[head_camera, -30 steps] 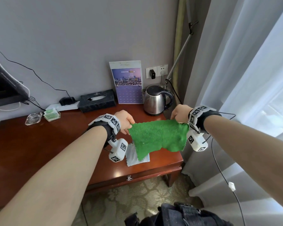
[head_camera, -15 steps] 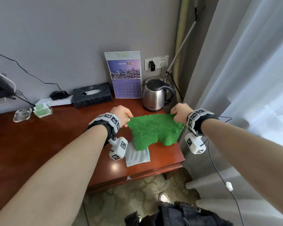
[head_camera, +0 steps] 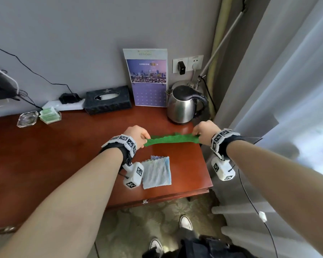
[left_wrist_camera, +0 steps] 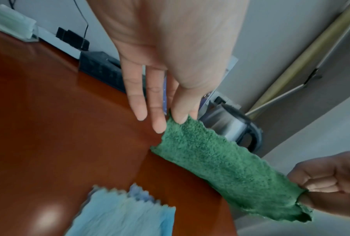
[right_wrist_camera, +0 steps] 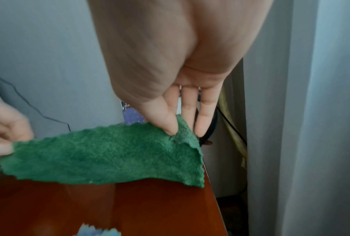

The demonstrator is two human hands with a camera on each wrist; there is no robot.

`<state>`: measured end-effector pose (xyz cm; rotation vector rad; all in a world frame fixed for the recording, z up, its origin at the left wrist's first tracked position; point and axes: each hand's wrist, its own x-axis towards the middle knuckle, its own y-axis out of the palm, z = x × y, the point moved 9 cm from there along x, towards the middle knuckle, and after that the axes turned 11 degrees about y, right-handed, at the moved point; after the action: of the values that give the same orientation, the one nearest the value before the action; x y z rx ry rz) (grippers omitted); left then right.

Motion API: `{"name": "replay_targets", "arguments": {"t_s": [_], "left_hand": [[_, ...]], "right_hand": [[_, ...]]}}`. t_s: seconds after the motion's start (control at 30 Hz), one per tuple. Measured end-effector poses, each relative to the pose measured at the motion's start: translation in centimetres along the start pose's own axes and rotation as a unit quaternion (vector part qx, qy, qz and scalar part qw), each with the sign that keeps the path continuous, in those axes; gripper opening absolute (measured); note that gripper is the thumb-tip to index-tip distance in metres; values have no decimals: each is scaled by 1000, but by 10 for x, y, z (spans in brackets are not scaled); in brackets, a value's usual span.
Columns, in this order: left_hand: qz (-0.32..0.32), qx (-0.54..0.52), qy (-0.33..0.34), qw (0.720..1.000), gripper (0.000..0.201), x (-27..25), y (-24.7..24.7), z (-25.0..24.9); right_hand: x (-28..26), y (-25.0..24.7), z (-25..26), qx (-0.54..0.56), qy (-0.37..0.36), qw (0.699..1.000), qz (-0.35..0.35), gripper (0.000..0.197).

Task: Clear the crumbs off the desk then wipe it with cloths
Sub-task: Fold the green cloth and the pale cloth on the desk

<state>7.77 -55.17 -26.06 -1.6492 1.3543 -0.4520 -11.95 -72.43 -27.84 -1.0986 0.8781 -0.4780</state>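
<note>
Green cloth (head_camera: 172,139) limp, light, pinched by left hand (head_camera: 136,134) at 9, right hand (head_camera: 203,130) at 3; corners likeliest best grip.

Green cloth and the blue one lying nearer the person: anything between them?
Only bare desk between the green cloth and blue cloth, seen in the head view.

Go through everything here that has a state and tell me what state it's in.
green cloth: held taut in the air between both hands
left hand: pinches one end
right hand: pinches the other end
blue cloth: lying flat on the desk
kettle: upright, lid closed
</note>
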Motion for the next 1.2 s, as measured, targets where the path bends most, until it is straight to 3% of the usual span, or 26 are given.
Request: {"name": "replay_targets", "arguments": {"t_s": [0.13, 0.33, 0.5, 0.63, 0.87, 1.2], "left_hand": [[38, 7, -13, 999, 18, -17, 29, 14], [89, 4, -29, 996, 17, -36, 61, 26], [132, -3, -31, 991, 14, -47, 100, 35], [109, 6, -22, 994, 13, -35, 108, 38], [41, 39, -21, 998, 16, 14, 90, 43], [45, 103, -57, 992, 19, 64, 98, 66]], "right_hand": [[-12, 27, -4, 13, -2, 1000, 23, 41], [-28, 61, -13, 23, 16, 999, 45, 39], [-46, 110, -31, 4, 31, 994, 102, 42], [-44, 128, -46, 14, 53, 992, 115, 40], [-5, 115, -63, 87, 86, 990, 67, 41], [52, 111, -68, 187, 126, 973, 41, 38]]}}
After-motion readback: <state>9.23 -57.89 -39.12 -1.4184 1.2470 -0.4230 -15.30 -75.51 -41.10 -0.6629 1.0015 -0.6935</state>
